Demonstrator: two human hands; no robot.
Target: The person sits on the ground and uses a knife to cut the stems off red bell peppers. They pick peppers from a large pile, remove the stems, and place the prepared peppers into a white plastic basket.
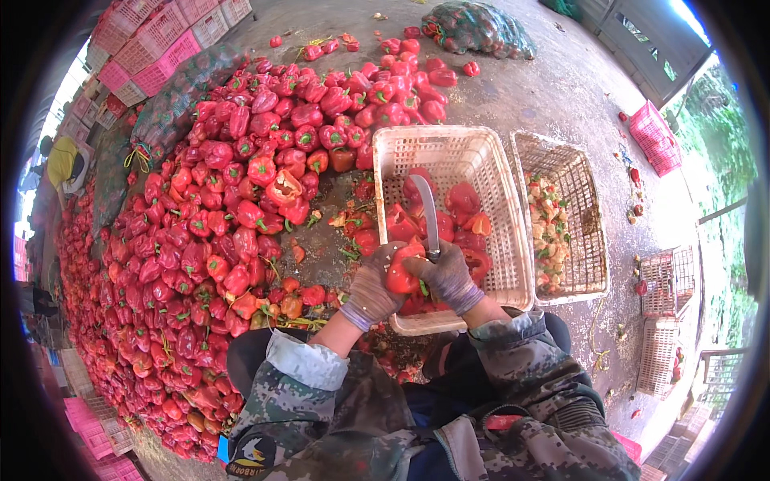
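Observation:
In my gloved left hand (pixel 374 287) I hold a red bell pepper (pixel 402 273), cut open at the top. My gloved right hand (pixel 446 275) grips a knife (pixel 429 207) with a curved steel blade pointing away from me, and its fingers also touch the pepper. A bit of green stem shows below the pepper. Both hands are over the near part of a white plastic crate (pixel 502 264), in which several cored red peppers (pixel 463 201) lie. Most of the knife's handle is hidden in the right hand.
A large heap of red bell peppers (pixel 198 240) spreads to the left. A second crate (pixel 577 210) on the right holds pale cores and seeds (pixel 547 234). A filled mesh sack (pixel 478 29) lies at the back; pink crates (pixel 162 60) are stacked far left. Another person (pixel 63 165) is there.

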